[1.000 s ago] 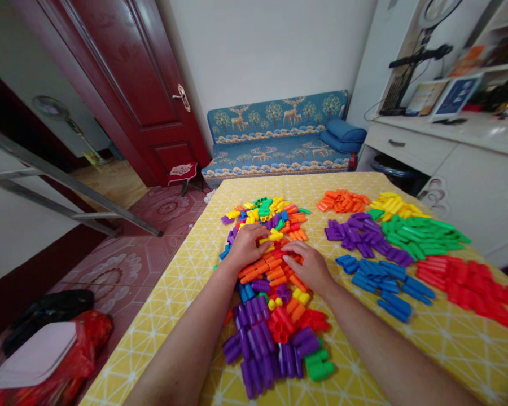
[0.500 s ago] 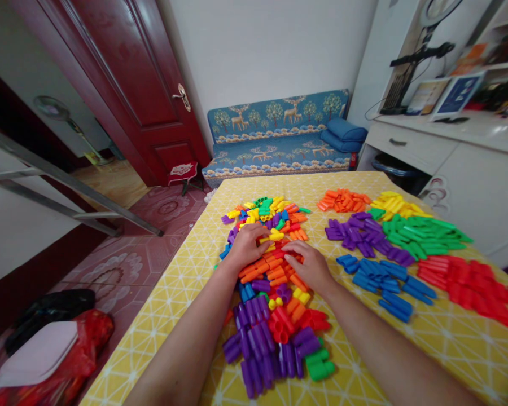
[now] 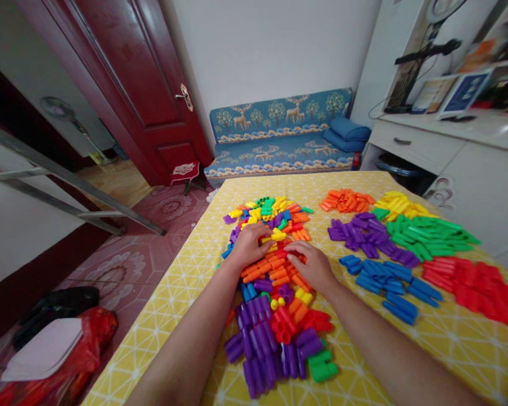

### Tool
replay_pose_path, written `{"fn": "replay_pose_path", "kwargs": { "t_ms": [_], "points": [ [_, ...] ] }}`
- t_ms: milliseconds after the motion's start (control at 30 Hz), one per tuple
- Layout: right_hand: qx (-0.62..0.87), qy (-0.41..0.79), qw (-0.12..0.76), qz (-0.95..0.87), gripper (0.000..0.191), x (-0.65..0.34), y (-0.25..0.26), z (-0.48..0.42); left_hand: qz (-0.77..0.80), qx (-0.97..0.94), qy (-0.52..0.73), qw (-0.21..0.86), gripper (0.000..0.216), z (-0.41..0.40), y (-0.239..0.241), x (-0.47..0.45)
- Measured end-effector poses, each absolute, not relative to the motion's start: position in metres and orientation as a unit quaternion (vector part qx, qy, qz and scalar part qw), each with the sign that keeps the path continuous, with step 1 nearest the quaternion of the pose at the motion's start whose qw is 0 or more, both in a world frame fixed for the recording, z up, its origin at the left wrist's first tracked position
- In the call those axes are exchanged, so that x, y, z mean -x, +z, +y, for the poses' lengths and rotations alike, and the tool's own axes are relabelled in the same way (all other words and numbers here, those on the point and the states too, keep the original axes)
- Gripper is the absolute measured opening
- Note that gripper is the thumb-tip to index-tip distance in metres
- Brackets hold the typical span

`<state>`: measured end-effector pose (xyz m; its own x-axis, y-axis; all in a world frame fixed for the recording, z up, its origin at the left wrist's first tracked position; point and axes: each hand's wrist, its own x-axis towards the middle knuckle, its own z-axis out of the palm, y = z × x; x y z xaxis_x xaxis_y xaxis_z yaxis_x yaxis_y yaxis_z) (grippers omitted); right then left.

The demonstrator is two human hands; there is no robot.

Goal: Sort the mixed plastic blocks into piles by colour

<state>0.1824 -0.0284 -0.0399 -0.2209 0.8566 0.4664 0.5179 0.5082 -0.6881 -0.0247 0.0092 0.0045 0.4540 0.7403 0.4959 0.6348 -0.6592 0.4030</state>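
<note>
Little has moved since the earlier frame — both hands stay pressed on the mixed pile of plastic tube pieces (image 3: 275, 282) on the yellow tablecloth (image 3: 186, 282). Left hand (image 3: 250, 246) lies palm down, fingers curled over a yellow piece (image 3: 275, 237). Right hand (image 3: 312, 266) rests flat, fingers loosely spread on orange pieces (image 3: 275, 269), gripping nothing. At three o'clock lie sorted heaps — blue (image 3: 385, 279), purple (image 3: 364, 234), green (image 3: 427, 234), red (image 3: 474, 282).
</note>
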Motion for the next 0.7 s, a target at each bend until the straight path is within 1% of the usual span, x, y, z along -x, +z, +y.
{"fn": "replay_pose_path", "kwargs": {
  "t_ms": [700],
  "points": [
    [0.456, 0.206, 0.423, -0.756, 0.018, -0.1831, -0.0383, -0.0291, 0.395, -0.849, 0.338, 0.090, 0.012, 0.0123, 0.0008, 0.0257]
  ]
}}
